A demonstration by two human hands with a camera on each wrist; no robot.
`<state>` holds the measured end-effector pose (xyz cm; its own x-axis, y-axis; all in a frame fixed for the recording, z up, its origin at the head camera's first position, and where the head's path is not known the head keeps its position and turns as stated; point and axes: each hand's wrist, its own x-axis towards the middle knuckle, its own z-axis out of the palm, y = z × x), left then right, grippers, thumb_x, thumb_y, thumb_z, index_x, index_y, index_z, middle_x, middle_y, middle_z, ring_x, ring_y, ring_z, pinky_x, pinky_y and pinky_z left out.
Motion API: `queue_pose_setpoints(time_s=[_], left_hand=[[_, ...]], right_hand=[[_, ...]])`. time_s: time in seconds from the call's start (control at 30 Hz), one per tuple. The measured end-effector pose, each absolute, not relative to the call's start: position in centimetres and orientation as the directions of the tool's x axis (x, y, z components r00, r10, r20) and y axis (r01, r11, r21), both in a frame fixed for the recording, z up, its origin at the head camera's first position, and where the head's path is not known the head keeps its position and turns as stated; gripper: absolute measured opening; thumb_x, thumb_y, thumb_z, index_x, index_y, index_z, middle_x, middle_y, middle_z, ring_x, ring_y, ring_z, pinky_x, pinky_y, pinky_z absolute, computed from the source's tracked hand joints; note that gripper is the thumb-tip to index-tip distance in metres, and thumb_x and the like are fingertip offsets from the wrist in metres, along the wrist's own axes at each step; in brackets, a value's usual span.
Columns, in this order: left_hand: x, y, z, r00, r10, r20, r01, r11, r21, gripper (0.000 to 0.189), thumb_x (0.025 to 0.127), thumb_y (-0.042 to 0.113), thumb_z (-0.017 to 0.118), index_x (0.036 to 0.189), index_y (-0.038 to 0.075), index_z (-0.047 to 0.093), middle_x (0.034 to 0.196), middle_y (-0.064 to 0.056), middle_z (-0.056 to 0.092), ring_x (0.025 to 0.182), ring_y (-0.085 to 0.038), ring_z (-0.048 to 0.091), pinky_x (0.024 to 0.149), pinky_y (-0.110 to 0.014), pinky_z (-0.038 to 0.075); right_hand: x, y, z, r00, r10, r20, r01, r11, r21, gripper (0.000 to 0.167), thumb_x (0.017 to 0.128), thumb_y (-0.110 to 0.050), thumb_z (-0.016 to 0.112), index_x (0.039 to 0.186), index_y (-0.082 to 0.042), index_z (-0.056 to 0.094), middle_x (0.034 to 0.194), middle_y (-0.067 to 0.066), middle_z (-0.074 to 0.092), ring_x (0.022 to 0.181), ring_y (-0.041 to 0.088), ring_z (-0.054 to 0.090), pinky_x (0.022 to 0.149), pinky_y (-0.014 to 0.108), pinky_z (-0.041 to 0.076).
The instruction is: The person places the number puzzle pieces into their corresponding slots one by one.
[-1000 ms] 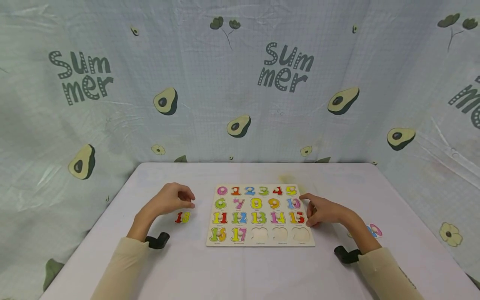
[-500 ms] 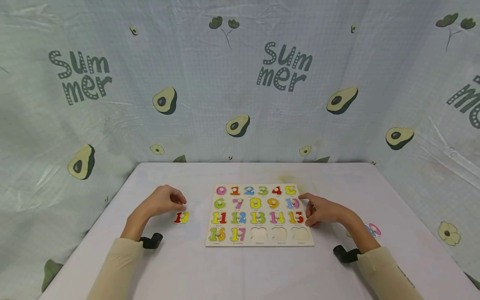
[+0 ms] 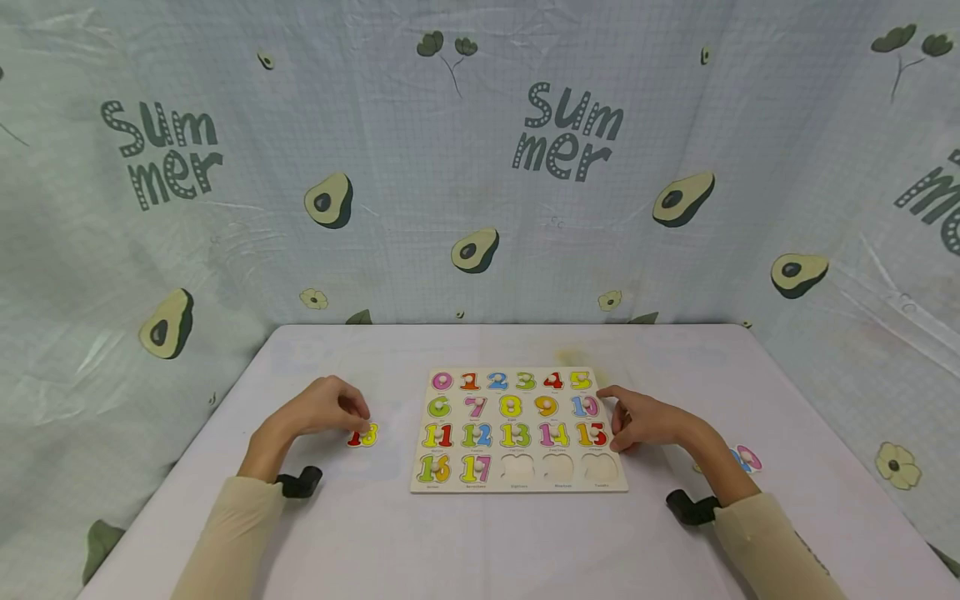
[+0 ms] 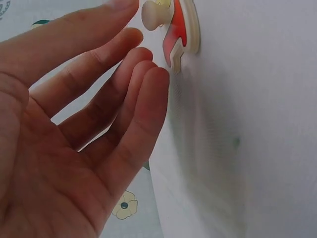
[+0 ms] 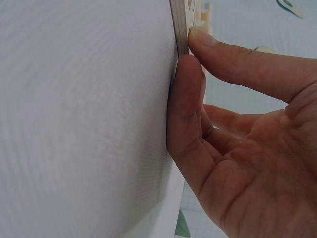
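Observation:
My left hand (image 3: 324,406) is over a red and yellow number 18 puzzle piece (image 3: 355,440) on the table. In the left wrist view, thumb and fingers lie bent close to the piece's wooden knob (image 4: 155,15), with no grip on it visible. To its right lies the wooden number puzzle board (image 3: 457,487), filled with knobbed pieces from 0 to 17; three recesses (image 3: 558,468) at bottom right hold no piece. My right hand (image 3: 647,419) rests at the board's right edge. There, in the right wrist view, the thumb touches the top and a finger meets the side.
A blue and pink number piece (image 3: 747,458) lies on the white table (image 3: 480,550), beyond the right wrist. Something yellowish beside it is mostly hidden by the forearm. Printed cloth (image 3: 390,250) hangs behind and at both sides.
My left hand has moved slightly left and down, from above the 18 piece onto it, and now covers part of it. The right hand and the board have stayed still.

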<state>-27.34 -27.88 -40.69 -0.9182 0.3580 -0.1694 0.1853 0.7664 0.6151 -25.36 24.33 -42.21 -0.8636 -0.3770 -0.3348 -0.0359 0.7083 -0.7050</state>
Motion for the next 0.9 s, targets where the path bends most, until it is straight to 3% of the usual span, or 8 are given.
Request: queue_pose_setpoints(time_s=[0.27, 0.9], left_hand=[[-27.32, -28.09, -40.77, -0.876, 0.431, -0.215, 0.195, 0.725, 0.661, 0.014, 0.077, 0.01, 0.087, 0.085, 0.005, 0.076, 0.074, -0.003, 0.073, 0.067, -0.014, 0.061, 0.064, -0.03, 0.05], [-27.3, -28.08, -40.7, -0.866, 0.432, -0.253, 0.174, 0.734, 0.656, 0.009, 0.08, 0.004, 0.082, 0.084, 0.005, 0.074, 0.072, -0.002, 0.072, 0.064, -0.013, 0.06, 0.061, -0.028, 0.051]], right_hand=[[-25.33, 24.41, -42.07, -0.858, -0.386, -0.339, -0.031, 0.697, -0.717, 0.086, 0.081, -0.004, 0.081, 0.153, 0.004, 0.033, 0.091, 0.008, 0.055, 0.078, 0.02, 0.057, 0.071, 0.032, 0.052], [-25.15, 24.36, -41.51, -0.856, -0.39, -0.339, -0.041, 0.706, -0.707, 0.085, 0.082, -0.002, 0.079, 0.152, 0.006, 0.032, 0.089, 0.008, 0.055, 0.078, 0.019, 0.056, 0.072, 0.031, 0.053]])
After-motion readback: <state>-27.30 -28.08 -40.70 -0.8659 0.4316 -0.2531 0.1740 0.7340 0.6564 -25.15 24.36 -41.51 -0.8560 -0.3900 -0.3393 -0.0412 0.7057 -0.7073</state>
